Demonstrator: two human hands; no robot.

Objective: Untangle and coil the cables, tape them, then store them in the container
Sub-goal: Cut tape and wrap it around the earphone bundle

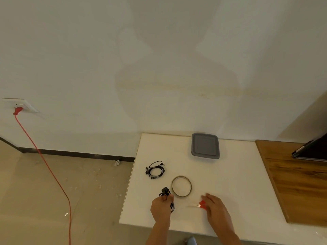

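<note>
Two coils in play, one tape roll as reference. Largest first:

- White table (230, 183): everything sits on it.
- Grey container (205, 146): well beyond the tape roll, slightly right, by the far edge. Looks lidded or upside down; can't tell which.
- Right hand (216, 207): near side of the tape roll, to its right. Fingers lie over the scissors' red handles. Can't tell if they grip or just rest.
- Left hand (161, 206): near side of the roll, to its left, fingers curled tight round a black cable bundle.
- Tape roll (182, 195): thin ring lying flat, between the hands and a little beyond them.
- Earphone coil (154, 176): beyond and left of the roll, apart from it, untouched. Looks bound already; not certain.
- Black cable bundle (165, 190): in the left fist, just left of the roll. Long axis runs near-to-far, plug end pointing away from the person, loops hanging out the near side.
- Scissors (201, 204): just nearer than the roll, to its right. Long axis left-right, blades pointing left at the held bundle.

My read: taping step for the second coil. The roll is near both hands and the left is occupied, so pulling tape falls to the right. Blades already face the bundle, so no re-aim needed for the cut.
</note>
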